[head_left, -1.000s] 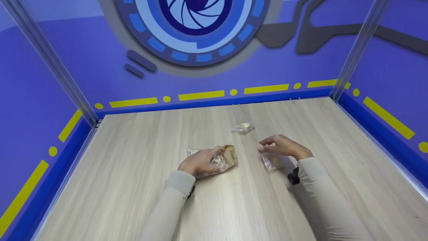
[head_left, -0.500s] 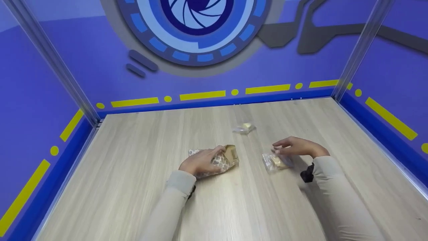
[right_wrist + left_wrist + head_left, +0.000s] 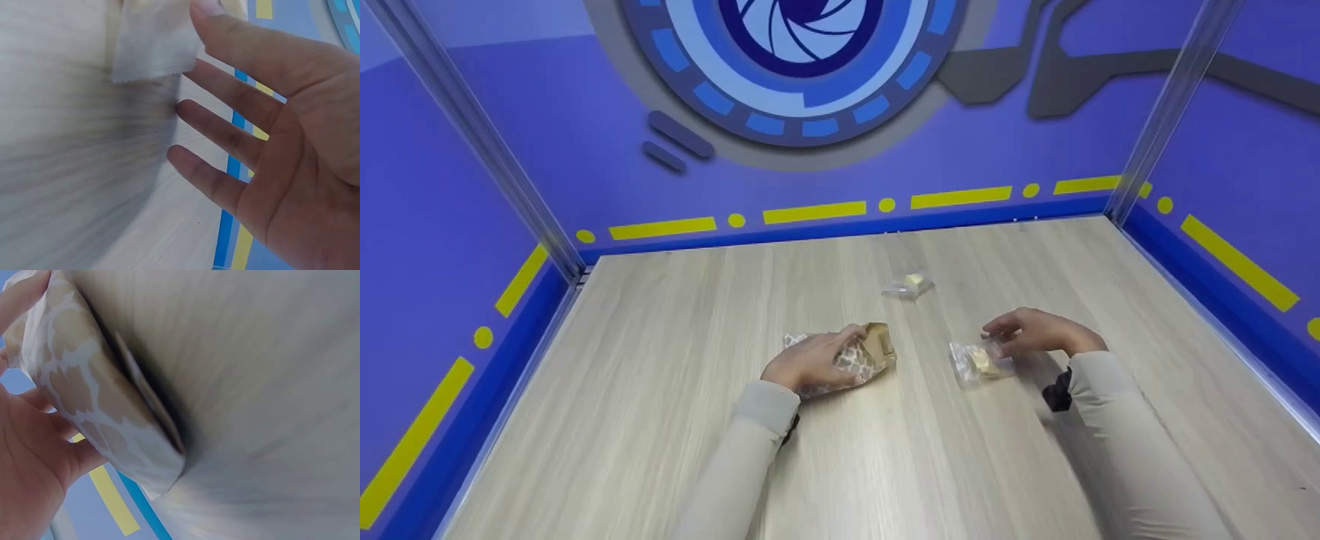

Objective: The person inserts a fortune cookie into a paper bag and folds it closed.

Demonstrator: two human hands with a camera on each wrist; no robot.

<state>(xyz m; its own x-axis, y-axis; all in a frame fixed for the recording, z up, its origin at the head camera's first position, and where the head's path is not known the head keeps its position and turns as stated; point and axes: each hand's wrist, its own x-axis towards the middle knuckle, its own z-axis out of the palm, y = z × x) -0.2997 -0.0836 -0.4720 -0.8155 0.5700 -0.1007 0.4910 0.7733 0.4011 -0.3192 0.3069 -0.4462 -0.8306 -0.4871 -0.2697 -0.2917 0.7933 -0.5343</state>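
Note:
My left hand (image 3: 810, 361) grips a paper bag (image 3: 861, 358) with a brown-and-white giraffe-like print, lying on the table with its open brown mouth to the right. In the left wrist view the fingers wrap one side of the bag (image 3: 84, 388). My right hand (image 3: 1039, 334) pinches the right edge of a small clear packet (image 3: 981, 361) holding a pale yellow piece. In the right wrist view the thumb lies on the packet's whitish end (image 3: 157, 45), while the other fingers of that hand (image 3: 281, 140) spread loosely. What backs the thumb is partly hidden.
A second clear packet (image 3: 910, 286) with a pale yellow piece lies farther back on the wooden table (image 3: 682, 360). Blue printed panels (image 3: 825, 180) with yellow marks enclose the back and sides. A metal post (image 3: 1159, 112) stands at the back right corner.
My right hand has shifted to the right, over the packet's right end, and its fingers now close on that edge. The left hand and the bag have stayed in place.

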